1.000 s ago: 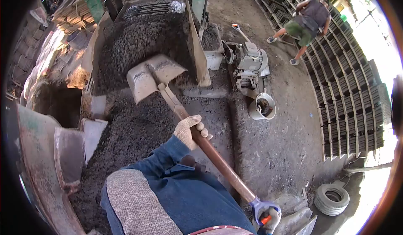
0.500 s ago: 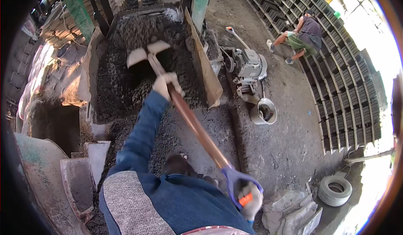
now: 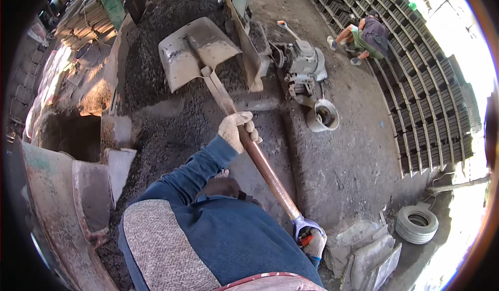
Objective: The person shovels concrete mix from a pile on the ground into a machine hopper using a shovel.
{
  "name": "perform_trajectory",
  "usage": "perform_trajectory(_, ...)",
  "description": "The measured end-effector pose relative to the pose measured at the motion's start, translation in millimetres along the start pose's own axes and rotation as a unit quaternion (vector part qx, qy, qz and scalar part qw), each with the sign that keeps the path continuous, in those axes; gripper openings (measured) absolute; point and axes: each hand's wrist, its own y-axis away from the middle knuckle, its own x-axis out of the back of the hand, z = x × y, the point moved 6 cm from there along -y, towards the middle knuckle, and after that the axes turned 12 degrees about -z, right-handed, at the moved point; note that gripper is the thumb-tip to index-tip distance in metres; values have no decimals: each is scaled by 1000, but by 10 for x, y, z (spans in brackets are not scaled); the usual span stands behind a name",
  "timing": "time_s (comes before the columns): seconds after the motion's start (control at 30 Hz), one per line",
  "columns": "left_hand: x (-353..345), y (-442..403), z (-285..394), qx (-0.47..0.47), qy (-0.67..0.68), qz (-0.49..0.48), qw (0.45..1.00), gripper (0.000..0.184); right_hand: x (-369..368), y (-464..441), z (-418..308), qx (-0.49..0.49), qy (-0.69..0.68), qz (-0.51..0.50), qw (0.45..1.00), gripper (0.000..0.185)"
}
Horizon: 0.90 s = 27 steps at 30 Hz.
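A shovel (image 3: pixel 197 52) with an empty-looking, grey-smeared blade is held above the dark granular mix (image 3: pixel 143 67) in a metal hopper (image 3: pixel 244 46). My left hand (image 3: pixel 238 131), in a pale knit glove, wraps round the brown shaft just below the blade's socket. At the shaft's lower end my right hand (image 3: pixel 314 243), also gloved, is closed on the purple D-shaped grip, which has an orange part. More dark mix (image 3: pixel 161 130) lies on the floor in front of the hopper.
A motor (image 3: pixel 304 59) and a bucket (image 3: pixel 322 115) stand right of the hopper. Another person (image 3: pixel 371 36) crouches by the stacked racks (image 3: pixel 426 98). A tyre (image 3: pixel 417 224) and flat slabs (image 3: pixel 366 249) lie lower right. Metal sheets (image 3: pixel 52 187) and a dark pit (image 3: pixel 75 135) are at left.
The shovel has tipped mix into the hopper and drawn back toward me, its blade now higher. My left hand has moved right and down with it. The other person has bent lower.
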Motion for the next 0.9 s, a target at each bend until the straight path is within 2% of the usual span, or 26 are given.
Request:
perform_trajectory(0.03,62,49,-260,11,32,-26,999,11,246,140,120,-4,-1,15,1000,10)
perform_trajectory(0.27,-222,790,-1661,150,74,-15,986,4,1637,1098,463,18,15,144,989,13)
perform_trajectory(0.3,-272,864,-1735,165,78,-1,983,4,1724,1231,403,25,35,158,987,14)
perform_trajectory(0.33,-282,913,-1787,179,80,12,980,4,1731,1331,265,61,135,152,977,14)
perform_trajectory(0.37,-249,923,-1820,181,99,11,979,4,1705,1411,164,42,161,135,977,13)
perform_trajectory(0.43,-128,866,-1809,184,134,8,974,4,1589,1562,7,21,143,148,978,12)
perform_trajectory(0.5,4,702,-1549,181,98,21,978,4,1354,1540,-104,5,112,157,981,11)
perform_trajectory(0.6,252,238,-1004,149,71,-37,986,6,768,1272,-26,-1,55,137,989,10)
perform_trajectory(0.7,558,-374,-151,102,-86,-58,989,12,-151,781,129,50,-17,132,990,14)
perform_trajectory(0.77,850,-868,399,109,-29,-51,992,17,-766,434,147,53,-16,116,992,17)
perform_trajectory(0.83,1019,-1261,991,70,-89,-3,994,14,-1344,106,136,114,-17,69,991,18)
perform_trajectory(0.87,1119,-1480,1267,51,-125,-28,990,14,-1707,68,-22,117,-37,41,992,17)
perform_trajectory(0.9,1096,-1608,1499,45,-103,-32,993,14,-2022,15,-232,122,-54,14,991,17)
